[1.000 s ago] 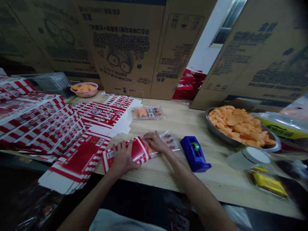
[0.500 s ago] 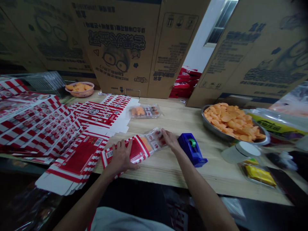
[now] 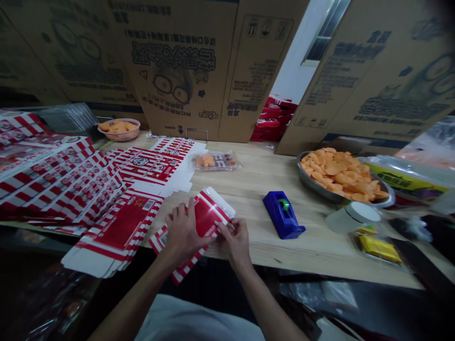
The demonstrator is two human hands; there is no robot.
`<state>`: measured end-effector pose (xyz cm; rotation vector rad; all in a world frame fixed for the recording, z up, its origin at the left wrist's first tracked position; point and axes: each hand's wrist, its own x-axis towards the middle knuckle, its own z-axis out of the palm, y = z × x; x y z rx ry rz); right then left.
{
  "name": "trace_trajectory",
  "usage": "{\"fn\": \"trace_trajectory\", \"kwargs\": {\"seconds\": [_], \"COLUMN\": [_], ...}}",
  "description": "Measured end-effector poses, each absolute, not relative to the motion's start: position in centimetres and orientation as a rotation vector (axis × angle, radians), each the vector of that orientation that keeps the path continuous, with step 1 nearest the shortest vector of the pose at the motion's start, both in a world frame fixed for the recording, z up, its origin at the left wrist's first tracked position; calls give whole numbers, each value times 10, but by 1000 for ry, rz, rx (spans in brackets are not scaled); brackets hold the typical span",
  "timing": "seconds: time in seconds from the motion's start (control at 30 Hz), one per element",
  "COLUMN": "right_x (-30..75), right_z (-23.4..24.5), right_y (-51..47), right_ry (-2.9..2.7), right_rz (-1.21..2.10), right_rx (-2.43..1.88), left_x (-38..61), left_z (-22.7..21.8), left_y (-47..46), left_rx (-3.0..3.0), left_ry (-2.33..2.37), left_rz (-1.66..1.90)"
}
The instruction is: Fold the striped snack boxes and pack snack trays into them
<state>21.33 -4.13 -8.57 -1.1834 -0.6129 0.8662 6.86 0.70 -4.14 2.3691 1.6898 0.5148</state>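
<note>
My left hand (image 3: 183,232) and my right hand (image 3: 234,240) both grip a red-and-white striped carton (image 3: 206,218) at the table's front edge. The carton is tilted, with one end over the edge and a white end flap (image 3: 221,201) pointing away from me. My right fingers pinch its side near that flap. The clear tray of orange crisps that was at the carton's end is hidden, and I cannot tell whether it is inside. A second clear tray of crisps (image 3: 215,161) lies farther back on the table.
Stacks of flat striped cartons (image 3: 121,226) lie to the left. A blue tape dispenser (image 3: 282,215) sits to the right, with a steel bowl of orange crisps (image 3: 341,177) and yellow packets (image 3: 378,248) beyond. Cardboard sheets (image 3: 177,71) stand behind the wooden table (image 3: 249,175).
The carton has swung round and tilted toward me. My right hand has moved left, from the clear tray to the carton's side. The tray no longer shows.
</note>
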Motion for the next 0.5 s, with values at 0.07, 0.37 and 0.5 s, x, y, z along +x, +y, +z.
{"fn": "trace_trajectory", "kwargs": {"seconds": [0.07,0.37,0.5], "right_x": [206,211,213], "right_z": [-84,-99,-99], "right_y": [-53,-105,-118], "right_ry": [-591,-748,-924], "right_rz": [871,949,803], "right_rx": [-1143,-1276,-1409], "left_x": [66,34,29], "left_z": [-49,-93,-95], "left_y": [-6,-52,-61], "left_rx": [2216,1520,1348], "left_ry": [1484,875,828], "left_rz": [691,857,785]}}
